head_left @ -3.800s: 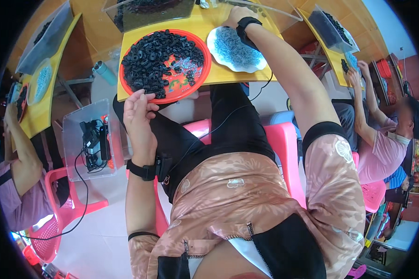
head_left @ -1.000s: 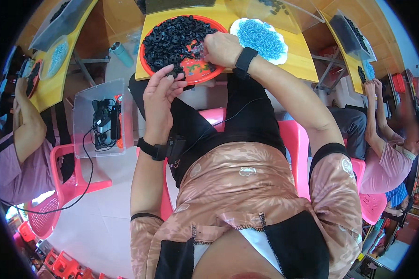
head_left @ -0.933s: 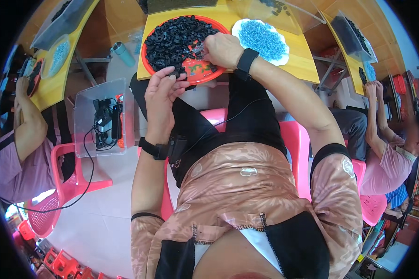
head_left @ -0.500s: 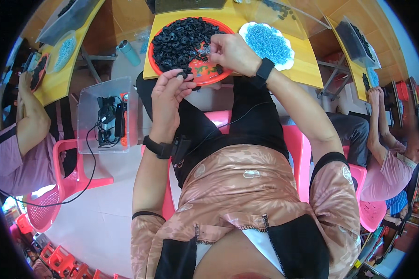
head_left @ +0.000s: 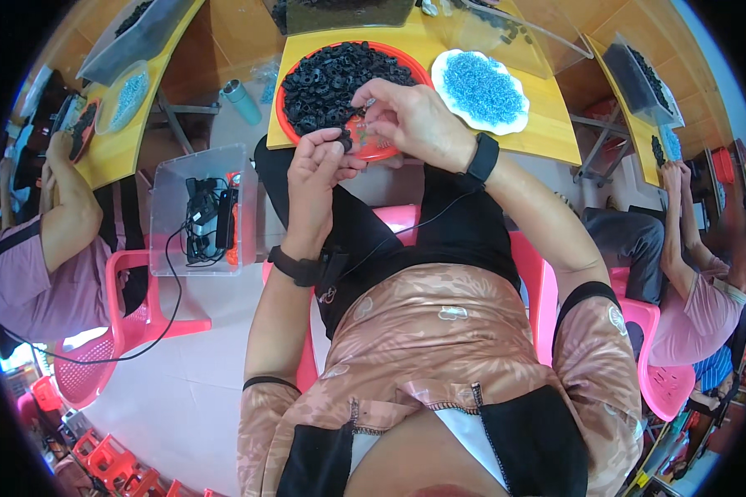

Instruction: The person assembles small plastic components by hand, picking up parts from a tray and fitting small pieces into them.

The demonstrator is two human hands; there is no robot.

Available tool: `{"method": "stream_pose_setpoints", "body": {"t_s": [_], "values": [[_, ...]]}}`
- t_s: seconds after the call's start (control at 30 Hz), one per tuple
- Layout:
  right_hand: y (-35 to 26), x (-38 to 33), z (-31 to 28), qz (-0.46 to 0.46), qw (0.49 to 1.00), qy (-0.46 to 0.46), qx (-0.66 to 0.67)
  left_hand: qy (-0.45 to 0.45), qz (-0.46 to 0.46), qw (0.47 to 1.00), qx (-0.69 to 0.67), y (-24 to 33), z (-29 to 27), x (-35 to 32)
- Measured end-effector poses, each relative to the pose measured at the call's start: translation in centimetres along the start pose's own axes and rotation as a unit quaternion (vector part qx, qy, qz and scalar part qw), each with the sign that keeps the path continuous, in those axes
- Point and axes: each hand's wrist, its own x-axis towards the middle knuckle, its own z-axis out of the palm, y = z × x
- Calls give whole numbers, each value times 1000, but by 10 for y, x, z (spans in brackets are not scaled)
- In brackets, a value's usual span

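My left hand (head_left: 317, 172) pinches a small black plastic part (head_left: 345, 142) at the near edge of a round red tray (head_left: 376, 152). Its thumb and fingertips are closed on the part. A heap of similar black parts (head_left: 331, 83) fills most of the tray, with red bottom showing near me. Over the tray's right side hovers my right hand (head_left: 414, 120), thumb and index finger apart. I make out nothing held in it, though its other fingers are partly hidden. To its right, small pale-blue translucent pieces (head_left: 478, 87) lie piled on a white scalloped plate (head_left: 510, 127).
The tray and plate stand on a yellow table (head_left: 547, 141). A clear bin (head_left: 159, 199) with black cables and adapters is on the left, near a teal bottle (head_left: 240, 101). Co-workers sit at yellow tables on both sides. Pink chairs (head_left: 133, 306) stand nearby.
My right hand has lifted away from the tray's bottom, and its thumb and index finger have parted. The left hand still holds the black part. The whole view has shifted slightly.
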Motion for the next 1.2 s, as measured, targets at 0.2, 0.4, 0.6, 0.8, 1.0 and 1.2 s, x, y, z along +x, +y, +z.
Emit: {"method": "stream_pose_setpoints", "body": {"t_s": [0.2, 0.4, 0.6, 0.8, 1.0, 1.2], "values": [[-18, -3, 1, -13, 999, -31, -21, 7, 11, 1000, 24, 2, 1, -2], [-15, -3, 7, -47, 996, -21, -73, 11, 26, 998, 55, 2, 0, -3], [-25, -3, 5, -28, 997, -47, -48, 3, 39, 995, 93, 2, 1, -4], [-20, 10, -5, -9, 999, -51, 13, -32, -57, 998, -5, 5, -5, -1], [21, 27, -12, 109, 985, -30, 132, -47, -41, 974, -219, 6, -12, 0], [42, 29, 5, 121, 968, -110, -191, -23, -53, 977, -207, 6, -11, 0]]}}
